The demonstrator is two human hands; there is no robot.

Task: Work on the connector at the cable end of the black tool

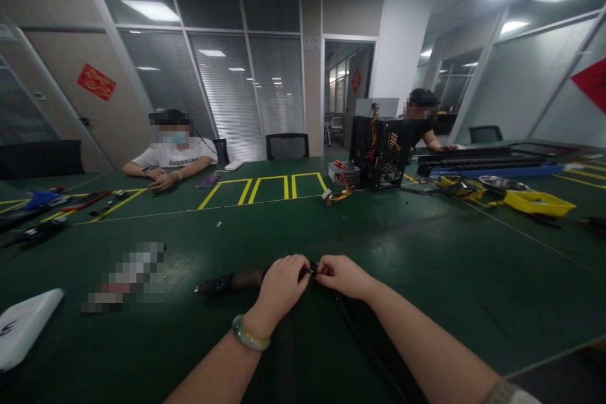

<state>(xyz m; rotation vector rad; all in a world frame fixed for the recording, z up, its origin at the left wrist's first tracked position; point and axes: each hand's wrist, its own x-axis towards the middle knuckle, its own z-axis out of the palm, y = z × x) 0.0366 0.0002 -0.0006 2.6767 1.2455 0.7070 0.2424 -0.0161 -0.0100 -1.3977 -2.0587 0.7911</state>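
Note:
A dark, slim tool that looks like an electric screwdriver (246, 279) lies on the green table, its metal tip pointing left. My left hand (285, 281), with a jade-like bangle at the wrist, is closed over the tool's rear end. Close against it, my right hand (344, 276) pinches a small dark cable connector (314, 269) between thumb and fingertips. The two hands nearly touch, and fingers hide most of the joint between tool and connector. A black cable (353, 325) runs from under the right hand toward the table's near edge.
A white box (28, 325) sits at the near left. Farther back stand an open black computer case (381, 151), a power supply (344, 173) with loose wires, and a yellow tray (540, 203). Tools lie at far left. Two people sit across the table (454, 290).

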